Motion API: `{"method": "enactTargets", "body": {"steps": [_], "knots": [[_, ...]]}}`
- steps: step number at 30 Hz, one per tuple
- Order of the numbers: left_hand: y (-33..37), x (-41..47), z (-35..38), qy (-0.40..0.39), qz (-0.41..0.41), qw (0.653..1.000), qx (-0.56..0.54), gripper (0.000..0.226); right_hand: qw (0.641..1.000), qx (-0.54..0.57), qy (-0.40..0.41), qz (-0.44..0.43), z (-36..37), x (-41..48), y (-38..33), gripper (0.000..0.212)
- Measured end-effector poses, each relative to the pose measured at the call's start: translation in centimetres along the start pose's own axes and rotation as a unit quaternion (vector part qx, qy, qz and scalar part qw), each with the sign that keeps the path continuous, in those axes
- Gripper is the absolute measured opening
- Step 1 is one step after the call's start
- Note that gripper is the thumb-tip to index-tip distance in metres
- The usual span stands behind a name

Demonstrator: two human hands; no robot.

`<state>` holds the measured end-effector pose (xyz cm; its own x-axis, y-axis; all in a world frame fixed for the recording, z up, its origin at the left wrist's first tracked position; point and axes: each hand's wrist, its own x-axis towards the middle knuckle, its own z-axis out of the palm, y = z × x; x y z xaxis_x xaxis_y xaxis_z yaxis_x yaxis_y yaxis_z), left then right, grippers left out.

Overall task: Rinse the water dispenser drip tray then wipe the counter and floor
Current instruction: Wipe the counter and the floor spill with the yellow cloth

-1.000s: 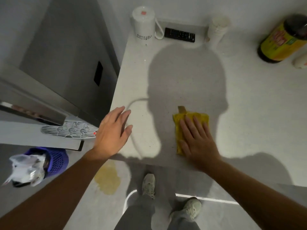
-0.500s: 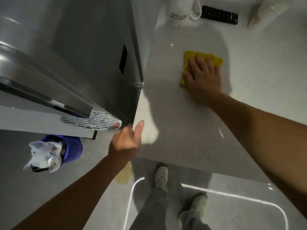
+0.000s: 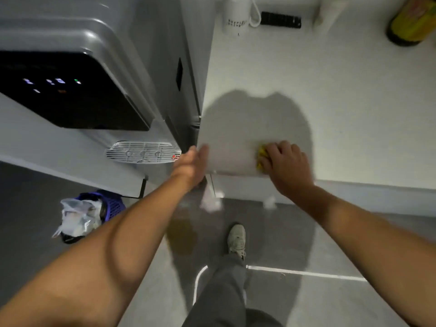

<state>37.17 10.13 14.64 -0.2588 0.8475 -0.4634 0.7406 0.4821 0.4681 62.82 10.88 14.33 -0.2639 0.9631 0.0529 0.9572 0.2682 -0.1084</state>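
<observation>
1. A yellow spill [image 3: 180, 237] lies on the floor [image 3: 306, 244] near a shoe [image 3: 236, 238].
2. The right hand [image 3: 286, 161] bunches a yellow cloth [image 3: 260, 155] at the counter [image 3: 330, 90] edge.
3. The left hand [image 3: 192, 165] grips the counter's corner, thumb on top.
4. The drip tray [image 3: 142, 152] sits in the dispenser [image 3: 70, 90].

No text can be read anywhere in the frame. The white mug [image 3: 236, 16] at the top centre carries a row of small dark print, and the bottle [image 3: 414, 22] at the upper right has a yellow label with red marks, but both are too blurred to make out. The black panel [image 3: 70, 90] of the dispenser [image 3: 101, 34] at the upper left shows only small lit icons, with no legible letters or numbers.
</observation>
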Motion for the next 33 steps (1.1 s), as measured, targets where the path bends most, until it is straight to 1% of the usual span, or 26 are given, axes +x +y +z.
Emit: {"method": "enactTargets", "body": {"steps": [2, 3, 5, 6, 8, 10, 14, 16, 17, 20, 23, 26, 28, 29, 33], "knots": [[-1.9, -3.2, -0.2, -0.032, 0.019, 0.999, 0.028, 0.054, 0.999, 0.033, -0.011, 0.036, -0.3, -2.4, 0.8, 0.031], [-3.3, -5.1, -0.2, -0.055, 0.033, 0.997, 0.048, 0.046, 0.997, 0.056, -0.018, 0.051, -0.3, -4.0, 1.1, 0.03], [-6.8, -9.0, -0.3, -0.131, 0.046, 0.985, 0.104, 0.034, 0.987, 0.121, -0.042, 0.093, 0.2, -7.9, 0.8, 0.029], [-8.8, -11.0, -0.3, -0.176, 0.041, 0.977, 0.113, 0.03, 0.978, 0.155, -0.067, 0.126, 0.5, -10.4, 0.1, 0.03], [-12.9, -14.2, -0.1, -0.253, 0.008, 0.963, 0.09, 0.024, 0.946, 0.229, -0.113, 0.201, 1.5, -15.8, -2.1, 0.032], [-16.9, -16.5, 0.3, -0.286, -0.025, 0.955, 0.078, 0.019, 0.9, 0.306, -0.143, 0.277, 2.6, -20.6, -5.5, 0.031], [-25.0, -19.0, 0.3, -0.291, -0.043, 0.953, 0.077, 0.016, 0.81, 0.404, -0.18, 0.386, 5.7, -26.8, -13.5, 0.031], [-28.9, -18.9, 0.4, -0.277, -0.036, 0.955, 0.096, 0.017, 0.773, 0.426, -0.185, 0.432, 7.9, -28.0, -17.7, 0.035], [-30.9, -18.6, 0.5, -0.267, -0.029, 0.957, 0.114, 0.02, 0.76, 0.436, -0.184, 0.445, 9.2, -28.4, -19.8, 0.037], [-37.2, -16.6, 0.9, -0.241, -0.006, 0.958, 0.154, 0.024, 0.749, 0.443, -0.178, 0.459, 13.1, -28.5, -25.8, 0.039], [-43.6, -13.3, 1.6, -0.249, -0.01, 0.955, 0.16, 0.022, 0.733, 0.451, -0.188, 0.474, 17.3, -27.5, -30.8, 0.042], [-49.7, -9.6, 3.7, -0.259, -0.02, 0.953, 0.156, 0.025, 0.694, 0.463, -0.226, 0.503, 22.1, -26.5, -34.0, 0.058], [-53.5, -7.2, 5.8, -0.268, -0.019, 0.95, 0.157, 0.024, 0.688, 0.461, -0.255, 0.499, 25.8, -26.1, -35.2, 0.062], [-55.2, -6.1, 6.9, -0.27, -0.02, 0.949, 0.16, 0.023, 0.69, 0.458, -0.264, 0.495, 27.8, -26.1, -35.6, 0.06], [-61.8, -0.9, 12.7, -0.252, -0.022, 0.954, 0.162, 0.024, 0.692, 0.457, -0.281, 0.483, 37.7, -26.4, -35.8, 0.037]]}}
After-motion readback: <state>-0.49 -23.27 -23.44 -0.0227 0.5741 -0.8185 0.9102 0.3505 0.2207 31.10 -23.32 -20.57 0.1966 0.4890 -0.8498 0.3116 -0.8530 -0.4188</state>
